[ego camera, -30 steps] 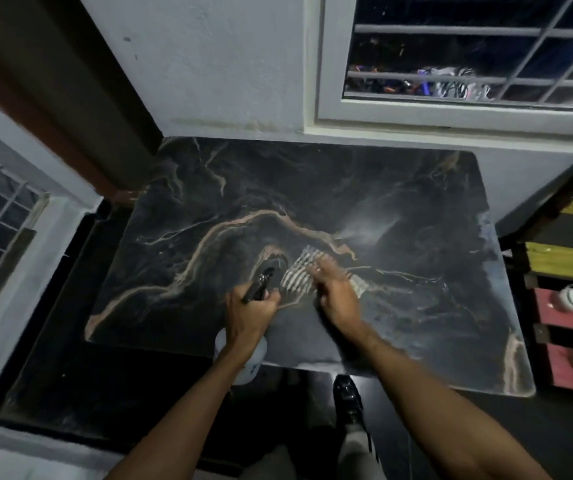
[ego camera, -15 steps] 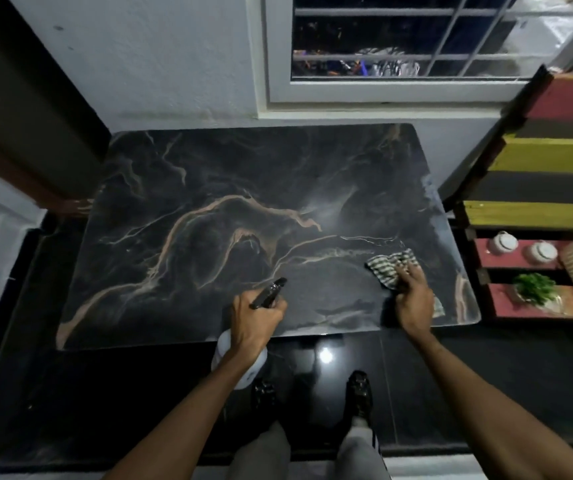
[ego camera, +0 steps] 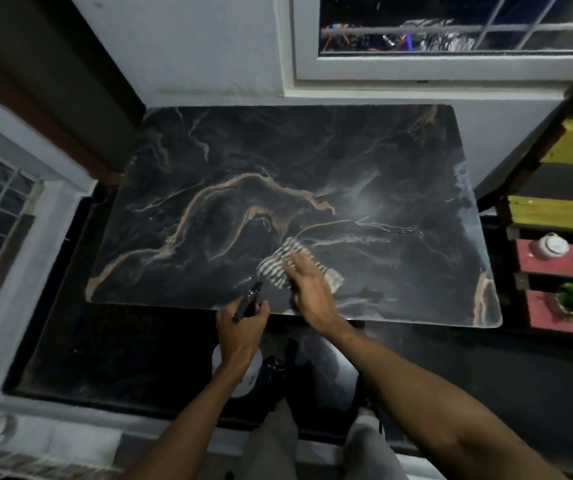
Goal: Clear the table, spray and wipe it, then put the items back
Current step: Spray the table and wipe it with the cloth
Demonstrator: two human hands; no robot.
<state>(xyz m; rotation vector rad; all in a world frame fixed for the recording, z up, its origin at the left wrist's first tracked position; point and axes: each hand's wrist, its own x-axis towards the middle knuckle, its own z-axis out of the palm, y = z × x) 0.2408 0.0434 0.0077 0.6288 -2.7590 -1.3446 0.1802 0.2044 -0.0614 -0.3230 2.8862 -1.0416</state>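
Wiping stage judged underway: checked cloth [ego camera: 283, 266] pressed flat under spread right hand [ego camera: 309, 289], lower centre of table [ego camera: 209, 150]. Spray bottle [ego camera: 248, 303] gripped by closed left hand [ego camera: 240, 329] at near edge, kept off tabletop, probably ready for respraying.

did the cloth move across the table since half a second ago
Yes. The checked cloth under the right hand was near the table's right edge; now it lies back toward the middle of the near edge, close to the spray bottle.
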